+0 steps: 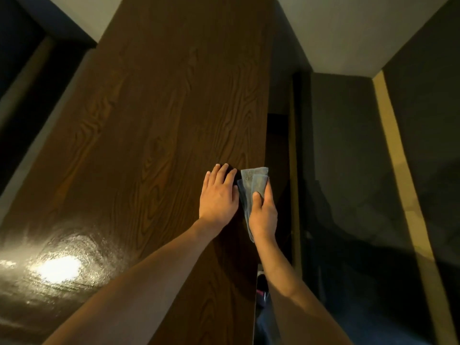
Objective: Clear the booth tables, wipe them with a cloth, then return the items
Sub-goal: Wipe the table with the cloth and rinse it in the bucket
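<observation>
A long dark wood-grain booth table (161,108) runs away from me with nothing standing on it. Near its right edge my right hand (263,210) grips a folded blue-grey cloth (254,181), thumb on top, and the cloth hangs partly past the edge. My left hand (219,192) lies flat on the tabletop just left of the cloth, fingers straight and together. Both forearms reach in from the bottom of the view.
A bright lamp glare (57,270) shines on the near left of the tabletop, with faint streaks around it. Dark booth seating (348,170) with a tan trim strip (398,155) flanks the right side. Another dark seat (29,108) lies to the left.
</observation>
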